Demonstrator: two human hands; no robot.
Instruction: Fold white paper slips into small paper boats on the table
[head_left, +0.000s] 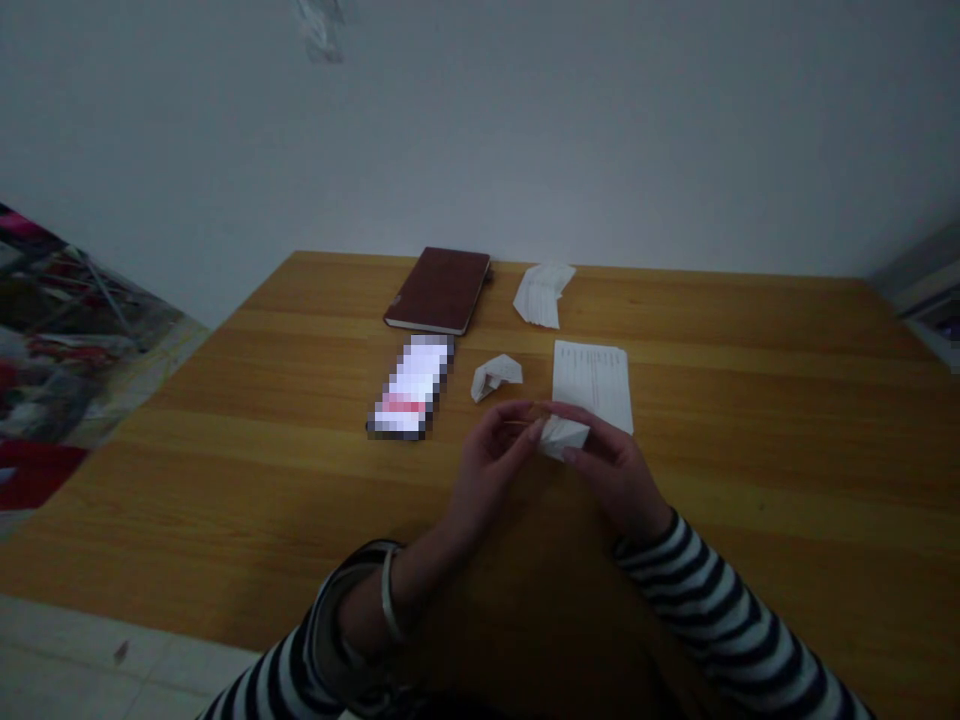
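My left hand (487, 470) and my right hand (611, 470) hold a small folded piece of white paper (562, 437) between their fingertips, above the wooden table (225, 500). Part of the paper is hidden by my fingers. Just beyond my left hand lies another folded white paper piece (496, 376). A flat white printed sheet (592, 385) lies beyond my right hand, its near corner close to those fingers. Further back is a loose stack of white paper pieces (541, 295).
A brown notebook (439, 290) lies at the table's far edge, against a white wall (480, 130). A smartphone (410, 388) with a pixelated screen lies left of my hands. Colourful fabric (67, 340) hangs beyond the left table edge, above a tiled floor (97, 670).
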